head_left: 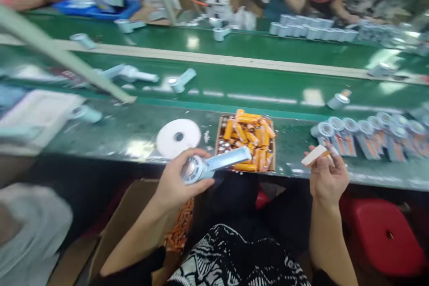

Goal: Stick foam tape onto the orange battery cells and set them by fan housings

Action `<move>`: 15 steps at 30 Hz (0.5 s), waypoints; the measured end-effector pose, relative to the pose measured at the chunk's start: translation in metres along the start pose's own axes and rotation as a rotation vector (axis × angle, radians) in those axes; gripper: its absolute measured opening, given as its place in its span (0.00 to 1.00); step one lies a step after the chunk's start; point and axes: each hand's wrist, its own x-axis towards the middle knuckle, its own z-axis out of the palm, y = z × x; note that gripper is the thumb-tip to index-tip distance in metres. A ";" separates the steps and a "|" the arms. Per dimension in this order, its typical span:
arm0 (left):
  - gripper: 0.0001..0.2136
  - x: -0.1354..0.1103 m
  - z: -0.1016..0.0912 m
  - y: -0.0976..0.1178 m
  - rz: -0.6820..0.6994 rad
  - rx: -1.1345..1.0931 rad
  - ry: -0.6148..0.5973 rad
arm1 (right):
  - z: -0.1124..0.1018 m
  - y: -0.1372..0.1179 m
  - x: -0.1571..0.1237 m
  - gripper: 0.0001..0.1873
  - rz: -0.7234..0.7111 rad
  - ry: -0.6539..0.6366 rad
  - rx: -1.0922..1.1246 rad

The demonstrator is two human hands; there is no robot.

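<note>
"What's the surface like?"

"A glossy dark-green bench (134, 125) with glare patches. Take the box of orange batteries (274, 156) on it as the clock's centre: at twelve a green belt (254, 85) runs across, split by a pale rail (208, 58). People sit beyond, from eleven to one."

"And the hands?"

"At eight, the left hand (170, 187) curls thumb and fingers around the head of a pale-blue fan (203, 170). Past three, the right hand (330, 178) pinches a white-and-orange piece (314, 156) between thumb and fingertips."

"What else is around?"

"A white disc (167, 138) lies at nine, just beside the box. More fans (363, 129) stand crowded at three, and a red stool (385, 232) is at four, below the bench."

"Anything in the way?"

"The held fan's handle covers some batteries. At ten, a slanted post (67, 56) crosses in front of the belt. The far left is blurred; the bluish shapes there may be fans too."
</note>
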 end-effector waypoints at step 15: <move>0.20 0.008 -0.088 -0.089 -0.221 0.018 0.568 | -0.010 0.091 0.008 0.39 0.207 -0.020 -0.284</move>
